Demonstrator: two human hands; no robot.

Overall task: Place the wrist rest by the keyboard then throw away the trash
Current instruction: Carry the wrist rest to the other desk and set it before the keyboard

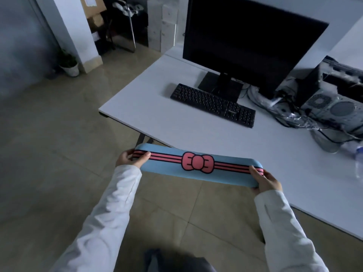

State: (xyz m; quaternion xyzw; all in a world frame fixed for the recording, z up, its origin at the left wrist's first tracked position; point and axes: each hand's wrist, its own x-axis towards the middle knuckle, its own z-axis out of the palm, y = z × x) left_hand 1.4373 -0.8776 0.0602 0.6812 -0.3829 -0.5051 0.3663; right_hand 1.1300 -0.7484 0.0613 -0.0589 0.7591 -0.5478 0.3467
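I hold a long blue wrist rest (pixel 198 174) with pink stripes and a pink bow in front of me, level, over the near edge of the white desk (pixel 176 130). My left hand (pixel 130 159) grips its left end and my right hand (pixel 267 181) grips its right end. A black keyboard (pixel 213 105) lies on the desk beyond the rest, in front of a dark monitor (pixel 249 48). Bare desk surface separates the rest from the keyboard. No trash bin is in view.
A tangle of cables and clear plastic wrapping (pixel 290 114) lies right of the keyboard beside a computer case (pixel 337 108). A clear plastic bottle (pixel 359 161) lies at the right edge. A potted plant (pixel 68 63) stands on the tiled floor at the left.
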